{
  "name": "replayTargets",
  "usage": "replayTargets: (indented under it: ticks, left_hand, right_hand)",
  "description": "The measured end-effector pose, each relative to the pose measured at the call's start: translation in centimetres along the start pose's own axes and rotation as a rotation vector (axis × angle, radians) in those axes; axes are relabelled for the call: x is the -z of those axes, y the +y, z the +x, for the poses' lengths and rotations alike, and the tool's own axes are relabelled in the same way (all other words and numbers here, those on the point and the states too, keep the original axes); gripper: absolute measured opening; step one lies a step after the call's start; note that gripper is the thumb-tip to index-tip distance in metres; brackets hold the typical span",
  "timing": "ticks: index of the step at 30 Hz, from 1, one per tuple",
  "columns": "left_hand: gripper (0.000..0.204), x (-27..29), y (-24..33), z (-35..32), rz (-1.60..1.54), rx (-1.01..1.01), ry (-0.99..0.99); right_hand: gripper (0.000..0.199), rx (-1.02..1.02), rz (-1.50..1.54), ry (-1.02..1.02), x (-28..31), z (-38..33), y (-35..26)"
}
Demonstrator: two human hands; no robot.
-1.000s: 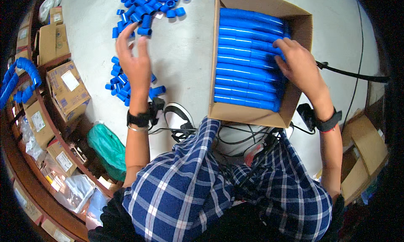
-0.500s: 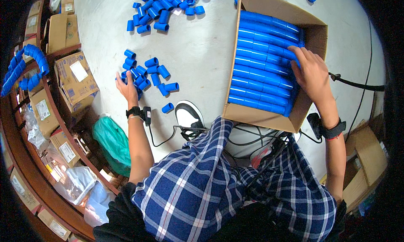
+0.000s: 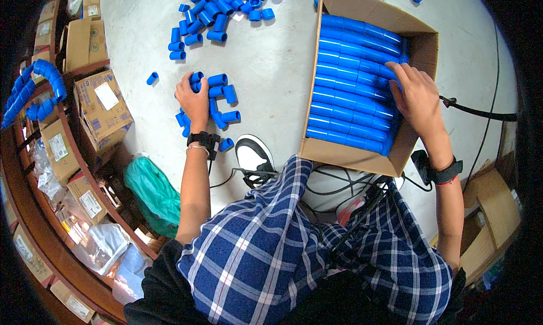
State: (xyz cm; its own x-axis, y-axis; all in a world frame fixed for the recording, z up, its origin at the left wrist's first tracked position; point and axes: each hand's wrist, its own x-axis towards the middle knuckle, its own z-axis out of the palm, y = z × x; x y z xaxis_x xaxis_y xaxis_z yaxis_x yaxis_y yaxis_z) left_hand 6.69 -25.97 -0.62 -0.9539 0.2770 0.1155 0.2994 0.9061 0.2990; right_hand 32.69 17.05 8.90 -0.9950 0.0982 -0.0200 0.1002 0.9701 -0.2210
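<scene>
- fingers of your left hand (image 3: 193, 98) curl down over a small cluster of blue pipe couplings (image 3: 218, 101) on the pale floor (image 3: 271, 70), closing on one or two of them.
- fingers of your right hand (image 3: 417, 96) lie spread and flat on the packed couplings inside the cardboard box (image 3: 362, 158), gripping nothing.
- rows of blue couplings (image 3: 350, 98) fill the box, laid end to end in neat lines.
- your right hand rests near the box's right wall.
- a larger loose pile of couplings (image 3: 218, 11) lies farther out on the floor, well apart from your left hand.
- a black-and-white shoe (image 3: 254, 155) sits between the cluster and the box.
- a green plastic bag (image 3: 153, 192) lies beside your left forearm.
</scene>
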Motion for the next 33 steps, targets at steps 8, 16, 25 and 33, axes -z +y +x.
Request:
replayTargets:
  ticks: [8, 16, 25, 33]
  left_hand:
    - [0.028, 0.4, 2.7, 1.0, 0.077, -0.008, -0.085]
    - [0.020, 0.1, 2.9, 0.6, -0.030, -0.056, 0.033]
    - [0.015, 5.7, 10.4, 3.4, -0.810, 0.053, 0.071]
    - [0.024, 6.9, 25.4, -1.8, -1.156, -0.109, -0.585]
  right_hand:
    - [0.035, 0.008, -0.016, -0.009, -0.2, -0.1, 0.1]
    - [0.034, 0.008, -0.020, 0.017, -0.5, -0.2, 0.2]
    - [0.034, -0.026, 0.150, 0.003, 1.2, 0.5, -0.7]
    - [0.060, -0.204, 1.376, -0.087, 3.2, 1.6, -8.8]
